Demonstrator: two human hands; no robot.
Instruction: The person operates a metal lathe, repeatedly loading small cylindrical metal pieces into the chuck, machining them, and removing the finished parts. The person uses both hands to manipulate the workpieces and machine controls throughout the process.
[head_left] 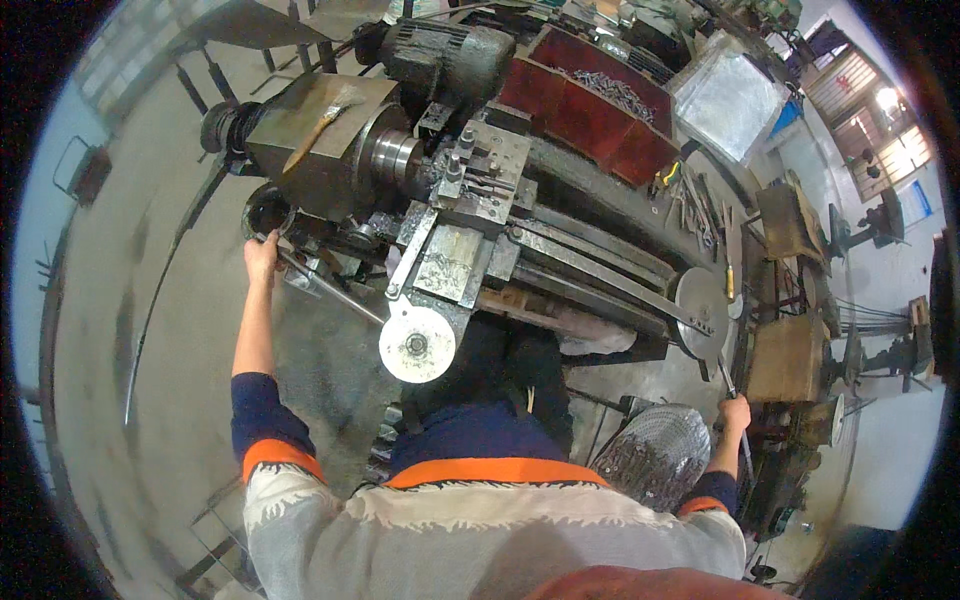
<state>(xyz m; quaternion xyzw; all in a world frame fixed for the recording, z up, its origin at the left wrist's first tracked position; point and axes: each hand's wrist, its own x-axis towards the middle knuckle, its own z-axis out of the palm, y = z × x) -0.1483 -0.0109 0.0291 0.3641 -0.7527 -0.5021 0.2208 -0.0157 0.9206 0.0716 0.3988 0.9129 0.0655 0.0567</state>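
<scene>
A small metal lathe fills the middle, its shiny spindle nose (pixel 394 158) facing a tool block (pixel 487 160) dusted with metal chips. My left hand (pixel 262 256) is at the lower edge of a dark round housing (pixel 268 212), beside the end of a long metal rod (pixel 335 290). Its fingers look closed, but what they grip is hidden. On the far right my right hand (pixel 735 411) is wrapped round a metal lever (pixel 727 375), just below a large round plate (pixel 697 312). A pale disc (pixel 416 343) sits at the lathe's front, between my arms.
A brush (pixel 318 135) lies on the headstock. Behind the bed stands a red bin (pixel 590 118) with small metal parts inside. Hand tools (pixel 690 208) lie at the bed's right end. A chip-covered container (pixel 657 455) is near my right forearm. A thin rod (pixel 150 330) slants at the left.
</scene>
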